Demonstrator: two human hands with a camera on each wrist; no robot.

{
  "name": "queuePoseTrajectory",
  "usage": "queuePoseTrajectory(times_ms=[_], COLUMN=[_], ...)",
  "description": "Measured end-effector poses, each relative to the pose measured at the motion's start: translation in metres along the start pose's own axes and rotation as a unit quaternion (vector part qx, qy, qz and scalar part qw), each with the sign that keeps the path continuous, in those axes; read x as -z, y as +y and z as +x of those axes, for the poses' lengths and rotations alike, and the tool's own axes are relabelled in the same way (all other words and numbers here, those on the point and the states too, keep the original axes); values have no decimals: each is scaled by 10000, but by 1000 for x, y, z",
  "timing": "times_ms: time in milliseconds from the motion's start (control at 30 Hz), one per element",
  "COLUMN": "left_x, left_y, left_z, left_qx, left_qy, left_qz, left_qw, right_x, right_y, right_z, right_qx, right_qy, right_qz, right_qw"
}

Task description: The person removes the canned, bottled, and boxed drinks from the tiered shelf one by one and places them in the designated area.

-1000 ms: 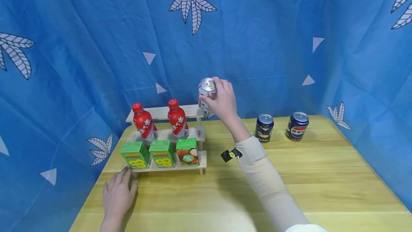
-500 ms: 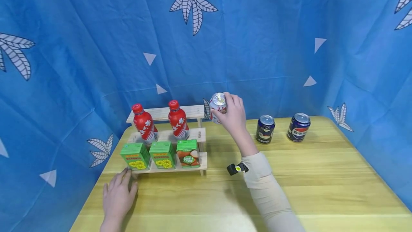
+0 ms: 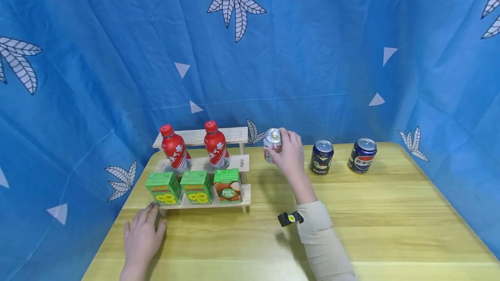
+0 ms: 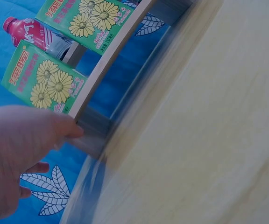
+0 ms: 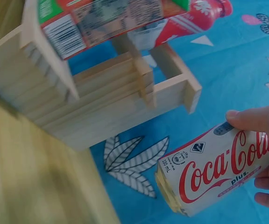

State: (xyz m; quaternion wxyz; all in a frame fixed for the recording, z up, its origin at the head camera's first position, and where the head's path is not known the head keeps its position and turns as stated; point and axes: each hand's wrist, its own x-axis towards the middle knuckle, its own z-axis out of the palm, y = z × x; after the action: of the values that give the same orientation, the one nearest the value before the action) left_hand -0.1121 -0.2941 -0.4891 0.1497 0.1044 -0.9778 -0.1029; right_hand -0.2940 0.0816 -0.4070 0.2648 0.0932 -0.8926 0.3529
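Observation:
My right hand (image 3: 290, 155) grips a white-and-red Coca-Cola can (image 3: 272, 135) near its top, right of the wooden rack (image 3: 244, 164). Lettering on the can (image 5: 218, 168) shows in the right wrist view, where its base appears off the tabletop. My left hand (image 3: 142, 235) touches the rack's front left corner with its fingers extended. In the left wrist view a fingertip of that hand (image 4: 27, 144) meets the rack's end beside a green drink carton (image 4: 46, 79).
Green drink cartons (image 3: 197, 187) line the rack's front step. Two red bottles (image 3: 216, 146) stand on the middle step. Right of the Coca-Cola can, two dark blue Pepsi cans (image 3: 322, 157) stand on the wooden table (image 3: 383, 220). A blue curtain (image 3: 320, 55) surrounds the table.
The right hand has carried the Coca-Cola can from above the rack's upper right end rightward and down toward the table's back. My left hand has stayed by the rack's corner.

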Motion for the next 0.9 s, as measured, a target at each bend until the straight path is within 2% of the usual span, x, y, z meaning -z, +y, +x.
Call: queuePoseTrajectory(times_ms=[300, 633, 900], left_x=[-1, -2, -4], left_y=[-1, -3, -5], left_z=[1, 0, 1], left_qx=[34, -64, 36], left_qy=[-2, 90, -98], left_qz=[14, -15, 39], left_qw=[10000, 9999, 9999], right_x=[-8, -13, -19], right_y=[11, 28, 40], right_z=[-5, -7, -9], right_qx=[-18, -440, -539], right_qy=[-37, -457, -548], right_qz=[-142, -219, -221], right_qw=[9999, 9977, 9968])
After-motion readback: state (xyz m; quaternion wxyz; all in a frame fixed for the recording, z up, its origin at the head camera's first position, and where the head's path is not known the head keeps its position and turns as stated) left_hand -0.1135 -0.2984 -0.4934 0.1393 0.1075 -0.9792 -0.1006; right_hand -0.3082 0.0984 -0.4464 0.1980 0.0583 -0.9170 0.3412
